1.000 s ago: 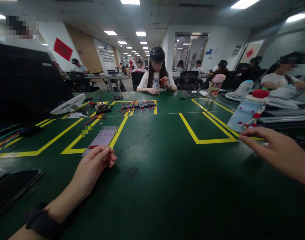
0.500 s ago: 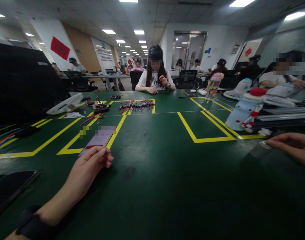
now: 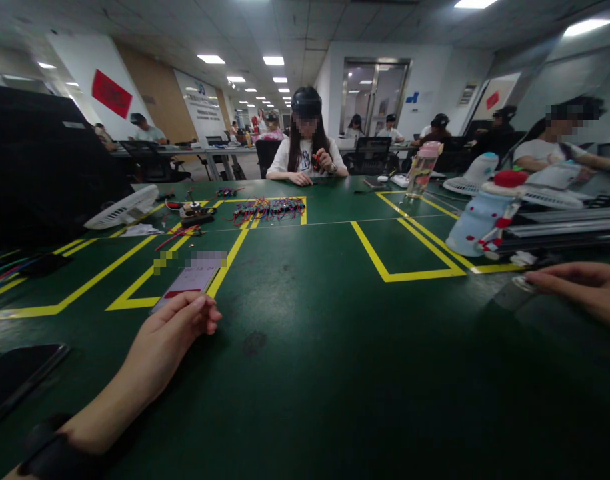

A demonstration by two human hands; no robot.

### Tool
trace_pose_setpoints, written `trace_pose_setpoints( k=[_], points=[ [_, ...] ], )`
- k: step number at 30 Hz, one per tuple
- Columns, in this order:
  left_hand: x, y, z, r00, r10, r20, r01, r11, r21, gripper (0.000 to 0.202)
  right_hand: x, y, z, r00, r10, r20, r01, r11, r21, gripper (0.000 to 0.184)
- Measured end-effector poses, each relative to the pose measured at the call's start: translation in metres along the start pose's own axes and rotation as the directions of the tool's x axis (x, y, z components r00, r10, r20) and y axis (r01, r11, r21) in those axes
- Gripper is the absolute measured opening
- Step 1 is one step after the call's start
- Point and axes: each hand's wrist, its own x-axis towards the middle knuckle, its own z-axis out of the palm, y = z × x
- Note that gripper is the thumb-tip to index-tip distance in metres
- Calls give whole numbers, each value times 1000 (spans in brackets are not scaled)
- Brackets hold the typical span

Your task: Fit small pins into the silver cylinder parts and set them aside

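My left hand (image 3: 171, 337) rests on the green table (image 3: 335, 373) with its fingers curled around the near end of a lit phone (image 3: 189, 280) that lies flat across a yellow tape line. A black band sits on that wrist. At the right edge, my right hand (image 3: 585, 290) lies flat with its fingers stretched out. Its fingertips are next to a small clear round object (image 3: 522, 283). A pale blue bottle with a red cap (image 3: 477, 223) lies tilted just beyond that hand.
A dark phone (image 3: 19, 377) lies at the near left, and coloured wires (image 3: 5, 273) trail in from the left. Farther off are a white fan (image 3: 119, 208), a bundle of wires (image 3: 269, 209) and a pink-lidded bottle (image 3: 421, 170). A person (image 3: 307, 150) sits opposite, and others sit to the right.
My right hand has drawn back to the right, away from the pale blue bottle, and now lies beside the small round object. My left hand stays at the phone.
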Motion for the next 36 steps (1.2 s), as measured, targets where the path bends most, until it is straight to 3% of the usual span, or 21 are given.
trace_pose_setpoints(
  k=[3,5,12,15,18,20,24,33,36],
  points=[
    [2,-2,-2,1000,6,7,-6,1000,-4,16,-2,-4,-1,992,34,121,-20,993,-115,63],
    [3,-3,-3,1000,13,14,-13,1000,-4,17,0,-2,0,991,32,133,-16,993,-119,62],
    [4,-4,-3,1000,8,18,-8,1000,-4,21,19,25,10,965,-177,191,150,978,147,59],
    [4,-4,-3,1000,0,20,1,1000,-8,21,13,19,12,973,-130,193,88,973,212,72],
    [2,-1,0,1000,3,11,-3,1000,-14,19,-2,-1,11,990,23,136,-36,995,90,74],
    [0,2,3,1000,-5,-3,5,1000,-9,14,-12,-14,11,996,57,64,-58,998,19,70],
    [-3,6,6,1000,-13,-8,13,1000,0,9,-20,-24,16,1000,-7,11,6,998,60,63],
    [-4,7,4,1000,-3,-8,2,1000,-27,9,-18,-18,30,992,-124,-15,124,989,77,70],
    [-4,7,4,1000,1,9,-1,1000,-19,7,-27,-25,37,982,-164,-98,170,984,47,61]
  ],
)
